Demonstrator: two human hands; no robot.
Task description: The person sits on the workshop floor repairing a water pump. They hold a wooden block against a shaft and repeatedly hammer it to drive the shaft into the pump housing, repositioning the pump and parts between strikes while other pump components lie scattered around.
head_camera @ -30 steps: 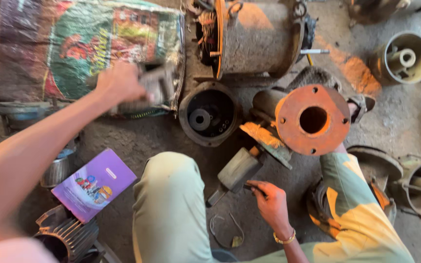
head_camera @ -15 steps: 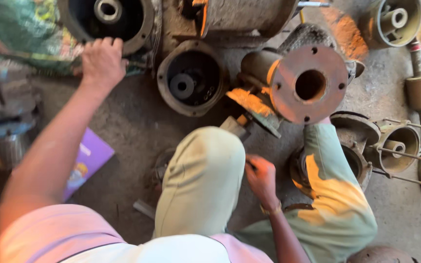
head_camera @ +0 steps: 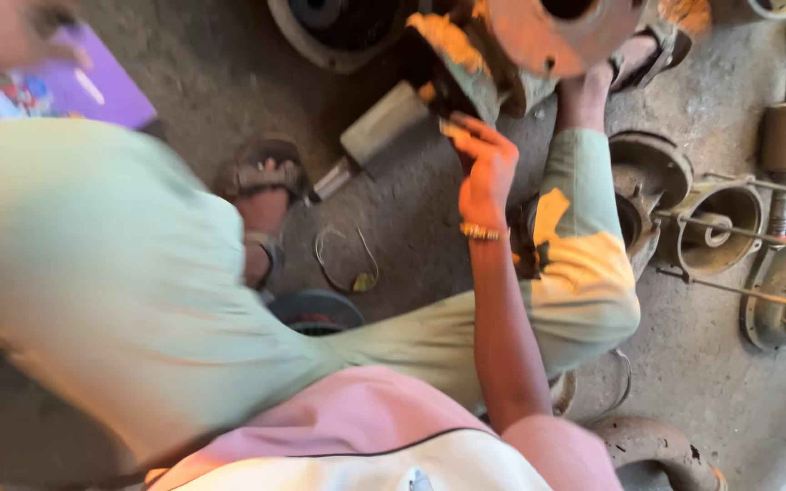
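Rust-coloured metal housing point(head_camera: 557, 32) sits on the concrete floor point(head_camera: 411, 227) at the top of the view, between our knees. Our right hand point(head_camera: 482, 164) reaches up to its lower edge, fingers point(head_camera: 466, 132) curled against the part; a firm grip we cannot confirm. Our left hand point(head_camera: 11, 32) is blurred at top left above a purple booklet point(head_camera: 102, 91), its state indeterminate. A grey block tool point(head_camera: 384, 123) lies just beside the housing.
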